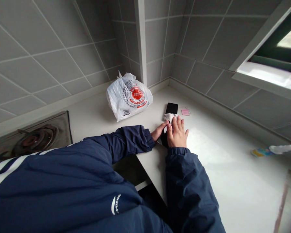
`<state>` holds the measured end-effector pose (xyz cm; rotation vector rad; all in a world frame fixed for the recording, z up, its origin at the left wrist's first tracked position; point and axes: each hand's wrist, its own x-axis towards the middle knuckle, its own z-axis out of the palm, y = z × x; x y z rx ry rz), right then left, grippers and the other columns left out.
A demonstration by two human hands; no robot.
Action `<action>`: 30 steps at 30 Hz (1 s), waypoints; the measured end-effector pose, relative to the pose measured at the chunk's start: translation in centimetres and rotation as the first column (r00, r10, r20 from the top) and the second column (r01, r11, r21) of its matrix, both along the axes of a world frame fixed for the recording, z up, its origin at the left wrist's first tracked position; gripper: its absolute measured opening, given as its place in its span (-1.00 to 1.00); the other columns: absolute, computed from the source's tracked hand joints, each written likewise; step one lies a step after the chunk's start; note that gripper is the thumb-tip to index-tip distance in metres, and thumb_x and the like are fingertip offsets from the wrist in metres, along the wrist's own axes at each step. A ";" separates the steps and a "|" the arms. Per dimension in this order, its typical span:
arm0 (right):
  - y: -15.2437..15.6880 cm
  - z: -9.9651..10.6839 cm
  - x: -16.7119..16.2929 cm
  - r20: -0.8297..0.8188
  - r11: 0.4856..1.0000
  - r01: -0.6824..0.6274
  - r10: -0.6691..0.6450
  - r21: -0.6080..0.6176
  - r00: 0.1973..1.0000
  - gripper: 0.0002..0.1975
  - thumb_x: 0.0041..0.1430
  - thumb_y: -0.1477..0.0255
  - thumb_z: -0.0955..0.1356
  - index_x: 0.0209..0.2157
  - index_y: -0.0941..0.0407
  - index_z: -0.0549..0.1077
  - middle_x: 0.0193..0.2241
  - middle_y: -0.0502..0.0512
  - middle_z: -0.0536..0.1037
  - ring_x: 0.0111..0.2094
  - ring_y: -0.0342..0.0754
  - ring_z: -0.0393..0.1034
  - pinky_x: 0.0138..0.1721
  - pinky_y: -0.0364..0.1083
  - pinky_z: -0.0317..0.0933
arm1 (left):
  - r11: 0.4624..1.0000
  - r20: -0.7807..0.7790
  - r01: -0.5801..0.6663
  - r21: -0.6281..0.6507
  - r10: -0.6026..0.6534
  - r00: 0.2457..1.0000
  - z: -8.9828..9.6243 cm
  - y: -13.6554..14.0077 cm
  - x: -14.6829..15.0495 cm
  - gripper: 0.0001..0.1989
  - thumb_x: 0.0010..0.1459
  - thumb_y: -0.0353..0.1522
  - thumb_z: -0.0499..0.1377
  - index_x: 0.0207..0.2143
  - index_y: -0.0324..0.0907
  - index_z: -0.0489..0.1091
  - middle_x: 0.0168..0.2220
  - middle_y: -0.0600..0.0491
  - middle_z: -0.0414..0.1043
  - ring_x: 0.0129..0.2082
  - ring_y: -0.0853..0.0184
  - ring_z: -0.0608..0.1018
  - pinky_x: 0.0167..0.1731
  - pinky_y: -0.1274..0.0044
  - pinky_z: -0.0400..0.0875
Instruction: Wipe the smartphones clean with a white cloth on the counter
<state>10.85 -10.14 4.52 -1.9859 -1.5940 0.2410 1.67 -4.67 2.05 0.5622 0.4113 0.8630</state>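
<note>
On the white countertop (208, 142), both of my hands are together over dark, flat things. Under the fingertips of my right hand (178, 133) lies a crumpled white cloth (170, 117); those fingers stretch forward and press down on it. A black, phone-like slab (172, 107) sticks out beyond the cloth. My left hand (159, 131) is beside the right, thumb toward the cloth, its fingers closed at the edge of a dark flat object (163, 139). Whether this and the slab are one piece is hidden by my hands.
A pink packet (185, 112) with a clear edge lies right of the slab. A white plastic bag (129, 97) with red print stands at the back left. A gas burner (34, 140) is far left, and a bottle (273, 150) lies at the right. Below the counter is an open drawer or cabinet (133, 170).
</note>
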 end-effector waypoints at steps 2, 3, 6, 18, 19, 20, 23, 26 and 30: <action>0.5 0.6 0.0 -0.005 1.000 -0.021 0.020 -0.022 1.000 -0.41 0.48 0.14 0.06 0.43 -0.01 0.10 0.48 0.12 -0.02 0.50 0.17 -0.19 0.32 0.57 -0.15 | 0.999 -0.003 -0.036 0.009 0.036 0.999 0.2 0.1 0.1 -0.54 0.39 -0.27 0.08 0.26 -0.24 0.38 0.15 -0.03 0.51 0.33 0.28 0.36 0.40 0.45 0.05; 0.6 0.8 0.0 -0.001 0.999 -0.033 0.033 -0.031 0.999 -0.41 0.48 0.13 0.05 0.43 -0.02 0.09 0.48 0.10 -0.03 0.50 0.16 -0.20 0.32 0.58 -0.16 | 0.999 -0.010 -0.041 0.011 0.041 0.999 0.3 0.1 0.2 -0.54 0.40 -0.28 0.05 0.27 -0.23 0.37 0.16 -0.02 0.50 0.34 0.30 0.35 0.39 0.46 0.05; 0.4 1.0 -0.3 0.034 0.996 -0.079 0.081 -0.051 0.996 -0.42 0.48 0.12 0.05 0.43 -0.05 0.10 0.48 0.07 -0.04 0.50 0.14 -0.20 0.31 0.59 -0.17 | 1.000 -0.019 -0.002 -0.008 0.002 1.000 0.4 -0.1 0.1 -0.51 0.46 -0.20 -0.05 0.29 -0.18 0.35 0.14 -0.02 0.52 0.32 0.29 0.38 0.38 0.43 0.10; -3.7 -0.5 -2.7 0.147 0.982 -0.187 0.186 -0.004 0.972 -0.46 0.46 0.14 0.12 0.36 -0.04 0.24 0.44 0.11 0.12 0.45 0.13 0.00 0.35 0.52 -0.23 | 0.929 0.060 0.337 -0.155 -0.332 0.942 0.3 -0.2 -1.1 -0.10 0.31 0.21 -0.27 0.15 -0.30 0.45 0.01 -0.26 0.56 0.10 0.07 0.58 0.21 0.21 0.31; -4.0 -0.5 -2.8 0.153 0.982 -0.186 0.185 -0.005 0.971 -0.46 0.46 0.14 0.12 0.37 -0.04 0.23 0.43 0.11 0.13 0.45 0.14 0.01 0.34 0.54 -0.22 | 0.930 0.057 0.331 -0.163 -0.326 0.944 0.5 -0.2 -1.2 -0.08 0.32 0.20 -0.28 0.15 -0.34 0.45 0.01 -0.28 0.56 0.07 0.07 0.60 0.19 0.23 0.34; -4.4 -0.6 -3.0 0.159 0.983 -0.186 0.185 -0.005 0.970 -0.46 0.46 0.14 0.13 0.37 -0.04 0.22 0.43 0.12 0.14 0.44 0.14 0.02 0.33 0.55 -0.20 | 0.933 0.056 0.316 -0.169 -0.311 0.949 0.7 -0.1 -1.3 -0.08 0.34 0.18 -0.30 0.14 -0.38 0.44 -0.01 -0.31 0.57 0.03 0.08 0.62 0.16 0.25 0.37; -5.5 -0.7 -3.3 0.173 0.982 -0.190 0.187 0.005 0.967 -0.45 0.45 0.12 0.15 0.37 -0.02 0.22 0.41 0.15 0.19 0.43 0.17 0.06 0.32 0.57 -0.19 | 0.934 0.078 0.307 -0.182 -0.298 0.951 1.1 0.1 -1.6 -0.10 0.38 0.12 -0.33 0.14 -0.43 0.44 -0.04 -0.33 0.58 -0.06 0.10 0.65 0.08 0.29 0.44; -6.7 -0.8 -3.5 0.180 0.977 -0.211 0.207 0.008 0.962 -0.46 0.44 0.13 0.16 0.35 -0.01 0.25 0.40 0.18 0.21 0.42 0.17 0.07 0.32 0.56 -0.20 | 0.929 0.076 0.315 -0.194 -0.306 0.949 1.3 0.2 -1.7 -0.12 0.37 0.14 -0.29 0.14 -0.39 0.45 -0.09 -0.30 0.60 -0.13 0.09 0.66 0.03 0.27 0.46; -7.2 -0.5 -3.7 0.183 0.975 -0.222 0.223 -0.028 0.957 -0.47 0.45 0.13 0.16 0.34 -0.01 0.26 0.42 0.16 0.17 0.43 0.17 0.05 0.31 0.58 -0.20 | 0.941 0.023 0.275 -0.196 -0.276 0.961 1.4 0.1 -1.7 -0.11 0.35 0.16 -0.29 0.12 -0.35 0.47 -0.11 -0.27 0.61 -0.16 0.10 0.66 0.03 0.26 0.46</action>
